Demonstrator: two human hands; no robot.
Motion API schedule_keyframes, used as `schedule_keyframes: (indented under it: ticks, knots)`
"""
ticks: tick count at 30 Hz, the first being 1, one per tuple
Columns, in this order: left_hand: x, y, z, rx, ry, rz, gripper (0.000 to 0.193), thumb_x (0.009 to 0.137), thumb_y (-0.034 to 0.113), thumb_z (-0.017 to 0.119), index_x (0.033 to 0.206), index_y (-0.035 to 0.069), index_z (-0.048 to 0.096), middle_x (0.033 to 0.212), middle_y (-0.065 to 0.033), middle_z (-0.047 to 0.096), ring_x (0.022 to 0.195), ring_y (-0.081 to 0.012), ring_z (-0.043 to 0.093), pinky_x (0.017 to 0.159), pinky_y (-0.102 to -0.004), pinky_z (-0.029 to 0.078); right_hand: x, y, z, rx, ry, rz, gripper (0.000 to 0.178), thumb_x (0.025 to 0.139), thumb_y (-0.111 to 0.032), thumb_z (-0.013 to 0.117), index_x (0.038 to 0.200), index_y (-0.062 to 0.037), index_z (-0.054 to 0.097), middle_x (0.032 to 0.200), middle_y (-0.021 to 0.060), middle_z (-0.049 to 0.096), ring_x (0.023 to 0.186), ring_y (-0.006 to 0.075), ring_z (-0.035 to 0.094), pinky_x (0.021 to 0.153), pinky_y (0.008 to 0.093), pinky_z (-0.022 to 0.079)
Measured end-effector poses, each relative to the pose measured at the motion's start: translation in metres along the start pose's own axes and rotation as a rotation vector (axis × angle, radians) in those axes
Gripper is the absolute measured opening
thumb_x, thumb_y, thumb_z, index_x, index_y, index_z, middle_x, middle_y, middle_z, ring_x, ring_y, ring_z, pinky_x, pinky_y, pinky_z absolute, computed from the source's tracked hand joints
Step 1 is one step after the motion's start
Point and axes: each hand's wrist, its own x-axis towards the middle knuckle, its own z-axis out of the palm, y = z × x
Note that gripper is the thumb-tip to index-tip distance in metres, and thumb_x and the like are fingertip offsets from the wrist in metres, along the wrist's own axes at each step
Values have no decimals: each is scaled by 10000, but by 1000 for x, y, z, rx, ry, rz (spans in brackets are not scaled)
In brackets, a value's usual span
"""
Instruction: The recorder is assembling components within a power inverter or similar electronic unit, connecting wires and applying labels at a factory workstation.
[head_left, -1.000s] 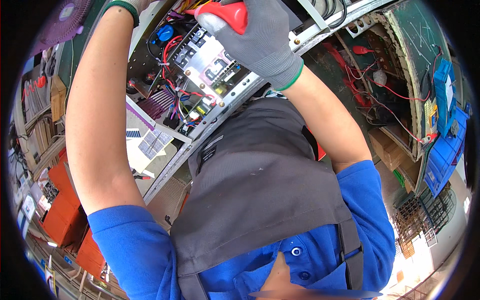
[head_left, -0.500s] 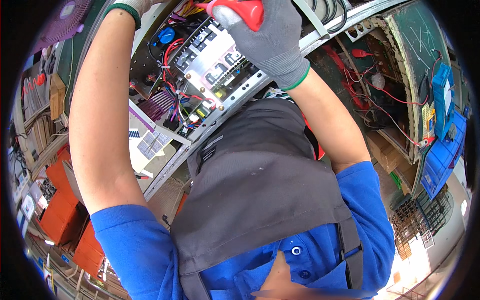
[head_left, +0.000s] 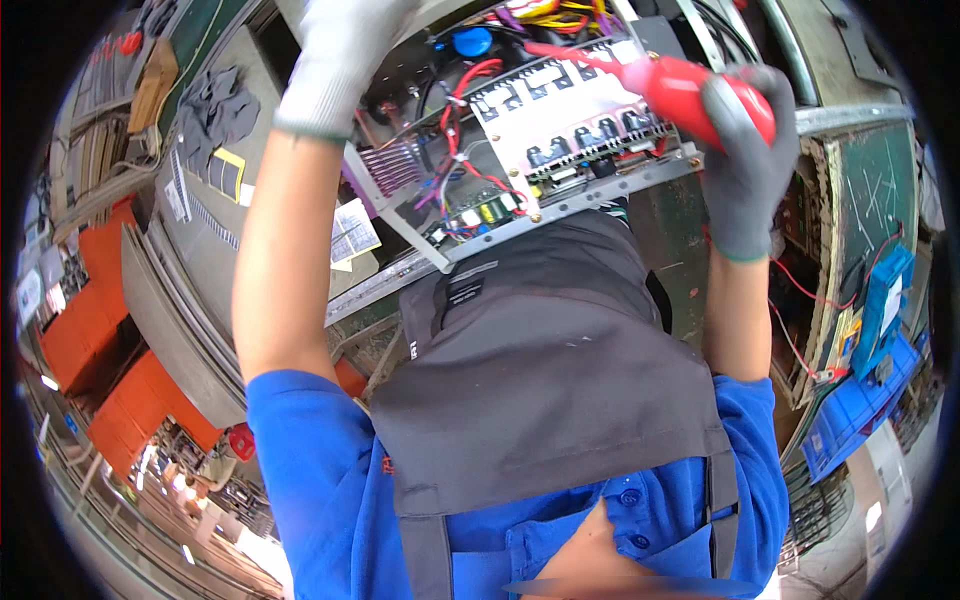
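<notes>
My right hand (head_left: pixel 745 165), in a grey glove, is closed round a red screwdriver (head_left: pixel 690 95) with a thick handle. Its thin red shaft points left over an opened metal chassis (head_left: pixel 580 207). Under it lies a silvery plate (head_left: pixel 550 115) with rows of black components. My left hand (head_left: pixel 355 50), gloved in pale fabric, is over the chassis's left side by the top edge; its fingers cannot be made out. Between the hands are red wires (head_left: pixel 447 125), a blue round part (head_left: pixel 472 41) and a finned purple heat sink (head_left: pixel 392 165).
Left of the chassis lie a dark cloth (head_left: pixel 215 110) and a printed sheet (head_left: pixel 355 232) on the bench. Orange bins (head_left: pixel 85 265) stand farther left. At right are a teal device (head_left: pixel 882 300) with red leads and a blue crate (head_left: pixel 862 405).
My view has shifted, so the chassis appears farther right. My right hand has turned and drawn back to the chassis's right side, showing more of the red screwdriver. More of my left glove shows.
</notes>
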Motion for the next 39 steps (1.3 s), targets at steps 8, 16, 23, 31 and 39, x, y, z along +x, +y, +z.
schedule_keyframes:
  ticks: [8,16,23,31,39]
  knots:
    - [-178,-68,25,-1041,702,-268,611,976,154,672,1481,-8,370,1343,-187,525,1193,-208,538,1013,-314,437,-69,-53,44,-273,-719,-168,334,720,-117,869,839,-77,560,776,103,577,669,267,603,640,351,514]
    - [-222,-102,58,-980,764,-488,590,989,119,639,1491,1,354,1340,-237,537,1244,-210,512,1098,-344,375,-89,-30,80,-283,-771,-345,315,724,-90,847,849,-81,558,777,89,576,683,281,626,566,372,490]
    - [-215,-96,59,-949,740,-471,579,988,118,638,1489,1,370,1385,-233,522,1259,-227,524,1084,-344,398,-93,-30,81,-285,-804,-296,328,721,-103,845,845,-84,542,785,104,560,710,308,632,597,393,501]
    - [-211,-84,58,-937,749,-405,538,967,91,646,1455,6,437,1429,-150,519,1305,-249,512,1093,-362,411,-79,-47,64,-323,-789,-237,329,727,-96,839,846,-75,533,792,109,557,682,281,605,597,366,484]
    - [-225,0,2,-127,11,291,618,611,296,891,1172,130,691,1428,-146,527,1389,-369,421,1171,-587,195,-68,-59,36,-267,-623,-90,327,734,-39,818,860,-56,517,802,98,566,703,184,592,653,305,479]
